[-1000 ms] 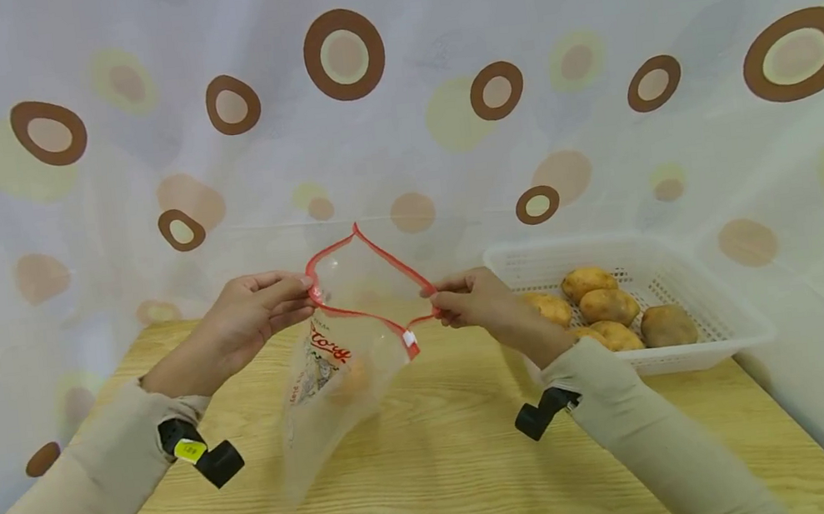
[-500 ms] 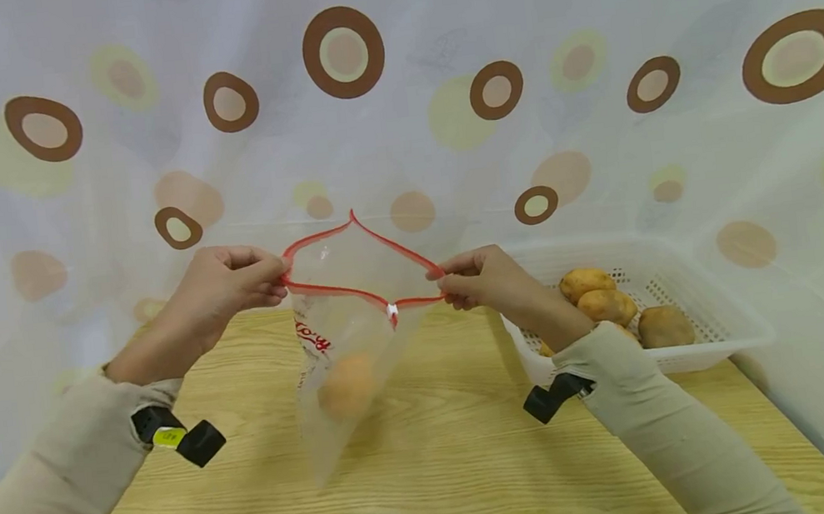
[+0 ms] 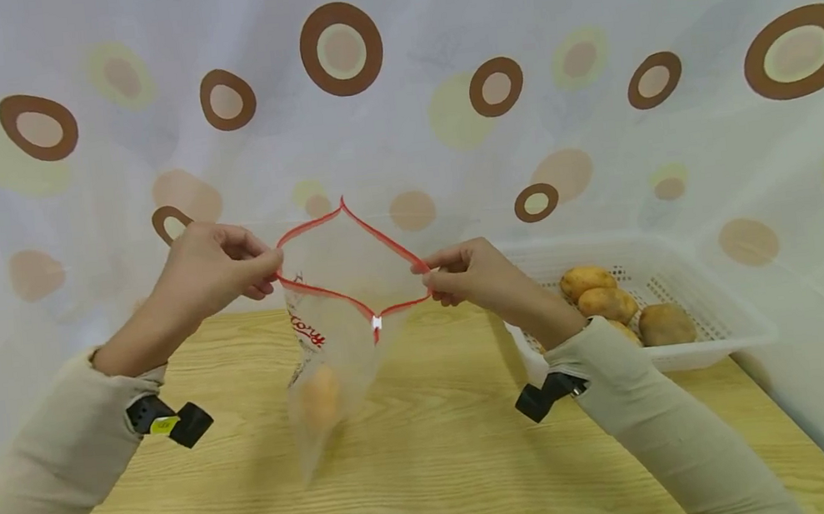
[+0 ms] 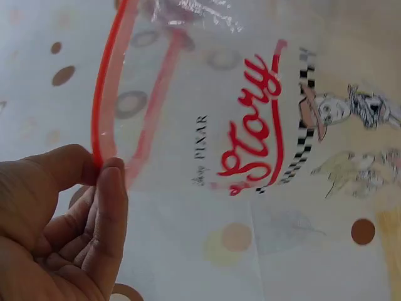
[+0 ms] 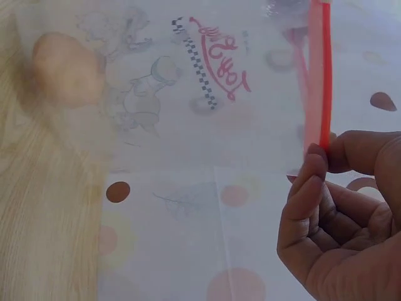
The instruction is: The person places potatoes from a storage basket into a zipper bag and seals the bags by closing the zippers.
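Observation:
A frosted zip bag (image 3: 343,314) with a red zip edge and printed lettering hangs between both hands, its mouth spread wide. My left hand (image 3: 213,269) pinches the left side of the red rim between thumb and forefinger, as the left wrist view also shows on the bag (image 4: 250,125). On the opposite side my right hand (image 3: 470,272) pinches the rim the same way. A white slider (image 3: 377,323) sits at the near corner of the zip. Low inside the bag lies one potato (image 3: 319,396), seen through the plastic and also as a potato (image 5: 67,69) in the right wrist view.
Behind my right forearm stands a white perforated plastic basket (image 3: 727,316) holding several potatoes (image 3: 608,303). The wooden table (image 3: 441,463) spreads beneath the bag. A white sheet (image 3: 401,7) patterned with circles hangs at the back and along the right side.
Both hands have risen, the left one also going left, and the bag's mouth has widened. The bag has swung, so its potato shows further left than half a second ago.

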`<state>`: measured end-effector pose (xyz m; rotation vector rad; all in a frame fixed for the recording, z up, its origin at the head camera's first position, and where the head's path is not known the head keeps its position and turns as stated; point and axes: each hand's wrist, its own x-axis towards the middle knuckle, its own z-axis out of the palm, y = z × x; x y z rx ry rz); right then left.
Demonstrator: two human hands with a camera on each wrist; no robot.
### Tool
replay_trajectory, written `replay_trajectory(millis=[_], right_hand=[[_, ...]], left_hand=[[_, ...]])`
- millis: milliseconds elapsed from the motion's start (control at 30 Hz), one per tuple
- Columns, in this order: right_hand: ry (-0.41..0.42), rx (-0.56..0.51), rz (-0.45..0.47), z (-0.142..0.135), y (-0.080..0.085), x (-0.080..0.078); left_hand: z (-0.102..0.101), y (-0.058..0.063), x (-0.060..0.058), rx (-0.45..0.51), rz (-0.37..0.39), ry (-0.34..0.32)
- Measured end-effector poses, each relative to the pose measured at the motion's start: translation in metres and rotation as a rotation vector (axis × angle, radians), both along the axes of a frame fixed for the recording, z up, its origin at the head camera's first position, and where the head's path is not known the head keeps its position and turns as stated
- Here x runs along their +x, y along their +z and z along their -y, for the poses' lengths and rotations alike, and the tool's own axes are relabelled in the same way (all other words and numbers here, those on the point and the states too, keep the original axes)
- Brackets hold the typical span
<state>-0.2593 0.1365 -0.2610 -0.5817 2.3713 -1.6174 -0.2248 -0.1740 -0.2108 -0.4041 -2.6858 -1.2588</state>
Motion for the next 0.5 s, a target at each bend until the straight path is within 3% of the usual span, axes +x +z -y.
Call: replay_trajectory(millis=[133, 267, 400, 500], right_hand=[[-0.004, 0.023, 0.014, 0.0013, -0.0024, -0.0019], [-0.026, 0.036, 0.018, -0.0017, -0.0046, -0.0034], [-0.032, 0.047, 0.041, -0.0031, -0.0058, -0.0046], [-0.009, 0.039, 0.037, -0.0027, -0.0061, -0.0046]], left_hand=[[0.0023, 0.0064, 0.0019, -0.168, -0.036, 0.014], [0.0056, 0.0107, 0.0012, -0.206, -0.014, 0.030], [0.0089, 0.0085, -0.0005, -0.186, 0.034, 0.019], [0.0090, 0.0040, -0.0036, -0.074, 0.117, -0.010]])
